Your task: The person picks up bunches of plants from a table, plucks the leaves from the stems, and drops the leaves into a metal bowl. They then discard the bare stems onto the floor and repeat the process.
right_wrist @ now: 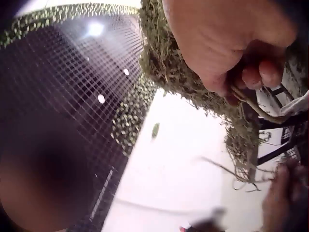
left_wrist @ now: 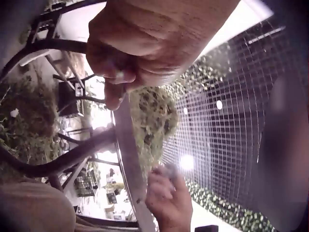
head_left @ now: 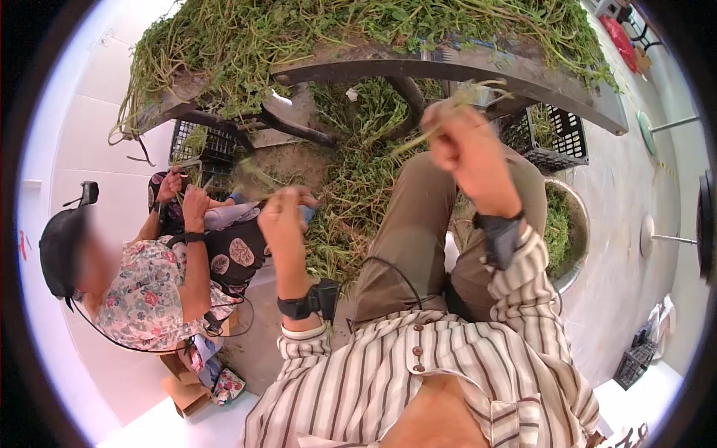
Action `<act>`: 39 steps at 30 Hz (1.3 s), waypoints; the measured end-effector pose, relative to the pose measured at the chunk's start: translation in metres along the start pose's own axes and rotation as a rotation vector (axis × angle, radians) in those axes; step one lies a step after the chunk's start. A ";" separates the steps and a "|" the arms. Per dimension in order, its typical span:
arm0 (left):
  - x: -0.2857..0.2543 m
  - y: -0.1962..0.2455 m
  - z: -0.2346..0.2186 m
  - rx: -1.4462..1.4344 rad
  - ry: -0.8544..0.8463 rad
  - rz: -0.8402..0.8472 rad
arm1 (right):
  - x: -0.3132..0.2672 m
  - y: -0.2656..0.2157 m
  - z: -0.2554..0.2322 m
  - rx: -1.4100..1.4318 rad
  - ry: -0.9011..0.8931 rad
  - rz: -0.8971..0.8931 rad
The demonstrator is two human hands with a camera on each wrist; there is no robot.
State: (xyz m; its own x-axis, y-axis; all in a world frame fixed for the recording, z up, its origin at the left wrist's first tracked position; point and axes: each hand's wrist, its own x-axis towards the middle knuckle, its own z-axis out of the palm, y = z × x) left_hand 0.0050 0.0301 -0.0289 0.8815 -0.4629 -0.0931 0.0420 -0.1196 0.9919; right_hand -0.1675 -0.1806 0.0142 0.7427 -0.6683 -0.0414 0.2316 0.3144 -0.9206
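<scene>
My right hand is raised over the right knee, fingers curled round thin green stems that stick out on both sides. In the right wrist view a stem leaves the pinch of thumb and fingers. My left hand is lower and to the left, apart from the right, its fingertips pinching a pale green stem, blurred. The left wrist view shows the left hand with fingers curled, the stem hard to make out there.
A table heaped with leafy stems stands ahead. More stems cover the floor below. Black crates stand under the table, a round tub beside my right leg. Another person sits at left, handling stems.
</scene>
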 end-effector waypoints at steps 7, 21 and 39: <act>-0.019 0.016 0.047 0.684 -0.261 0.343 | -0.016 0.035 0.038 0.009 -0.284 0.270; -0.023 0.018 0.052 0.723 -0.284 0.304 | -0.012 0.018 -0.040 -0.102 0.092 0.035; -0.022 0.010 0.041 0.588 -0.284 0.295 | 0.020 0.051 -0.040 -0.676 0.429 -0.378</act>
State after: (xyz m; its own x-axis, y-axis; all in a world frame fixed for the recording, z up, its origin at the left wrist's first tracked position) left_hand -0.0332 0.0031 -0.0203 0.6568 -0.7504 0.0738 -0.5103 -0.3704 0.7761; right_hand -0.1662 -0.2051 -0.0488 0.3605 -0.8850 0.2946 -0.1080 -0.3533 -0.9292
